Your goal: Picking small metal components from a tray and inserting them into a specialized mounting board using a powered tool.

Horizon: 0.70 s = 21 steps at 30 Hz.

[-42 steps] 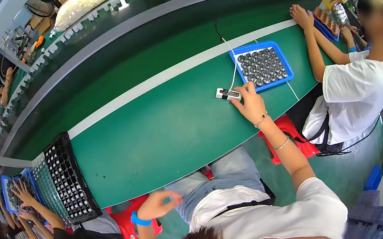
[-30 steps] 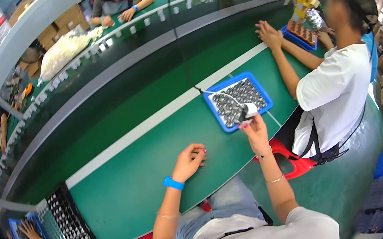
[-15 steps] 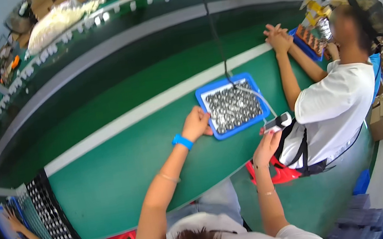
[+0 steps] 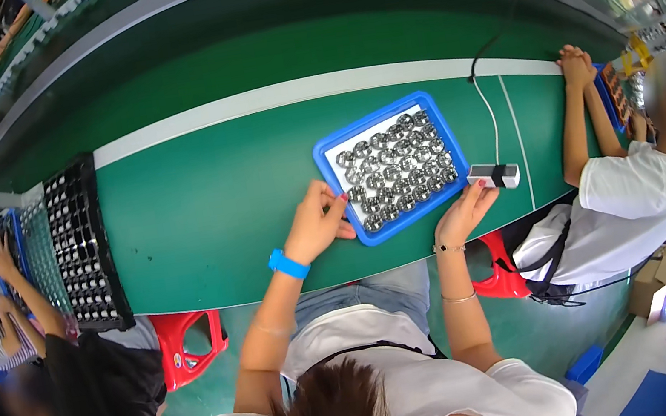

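Note:
A blue tray (image 4: 330, 161) with a white lining lies on the green table, slightly turned. Several shiny round metal parts (image 4: 398, 165) sit in it in rows. My left hand (image 4: 316, 223), with a blue band at the wrist, is closed on the tray's left rim, thumb and fingers at its lower part. At the tray's right edge, my right hand (image 4: 466, 212) pinches a small white device (image 4: 483, 177) with a black band around it. A cable (image 4: 494, 119) runs from the device toward the far side. The right fingers are partly hidden by the device.
On the left stand black racks (image 4: 80, 246) of small parts, with a person in black beside them. To the right a person in white (image 4: 620, 199) sits with clasped hands near an orange-filled blue tray. Red stools (image 4: 186, 350) stand along the green table (image 4: 205, 218).
The view has swung round and now shows more of the left neighbour. My left hand stays at the tray's rim. My right hand still holds the device, its fingers nearer the tray's edge.

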Available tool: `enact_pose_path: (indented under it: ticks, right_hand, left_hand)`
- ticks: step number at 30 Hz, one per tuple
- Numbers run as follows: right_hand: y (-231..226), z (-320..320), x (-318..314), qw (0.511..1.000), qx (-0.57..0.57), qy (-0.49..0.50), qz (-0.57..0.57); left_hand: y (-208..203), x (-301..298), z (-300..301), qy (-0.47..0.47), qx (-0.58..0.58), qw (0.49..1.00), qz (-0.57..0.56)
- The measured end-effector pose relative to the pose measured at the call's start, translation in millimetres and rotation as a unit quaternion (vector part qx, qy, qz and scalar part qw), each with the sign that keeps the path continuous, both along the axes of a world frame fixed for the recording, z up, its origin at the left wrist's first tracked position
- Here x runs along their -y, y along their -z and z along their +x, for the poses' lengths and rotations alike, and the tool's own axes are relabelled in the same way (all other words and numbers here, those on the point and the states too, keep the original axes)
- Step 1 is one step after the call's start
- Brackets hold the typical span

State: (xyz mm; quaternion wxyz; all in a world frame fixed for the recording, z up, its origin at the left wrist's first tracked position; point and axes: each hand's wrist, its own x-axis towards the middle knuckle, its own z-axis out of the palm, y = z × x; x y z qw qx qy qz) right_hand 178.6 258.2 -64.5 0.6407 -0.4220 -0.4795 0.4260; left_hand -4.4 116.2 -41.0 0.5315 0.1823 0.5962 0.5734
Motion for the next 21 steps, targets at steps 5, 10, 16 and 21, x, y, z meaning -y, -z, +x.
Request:
enact_pose_path:
  ticks: [5,10,16,21]
  right_hand:
    - [4,-41,10,0.993,-0.033,-0.111,-0.01]
    - [2,-74,4,0.973,-0.001,-0.229,-0.015]
    - [-2,-102,-12,0.918,0.03,-0.395,-0.021]
    - [-2,-120,-22,0.857,0.002,-0.512,-0.059]
  left_hand:
    - [-2,66,20,-0.067,0.084,0.994,-0.015]
    - [-20,102,49,-0.032,0.191,0.981,-0.028]
    - [-15,116,81,-0.004,0.31,0.951,0.007]
    - [-18,119,75,0.097,0.282,0.954,0.02]
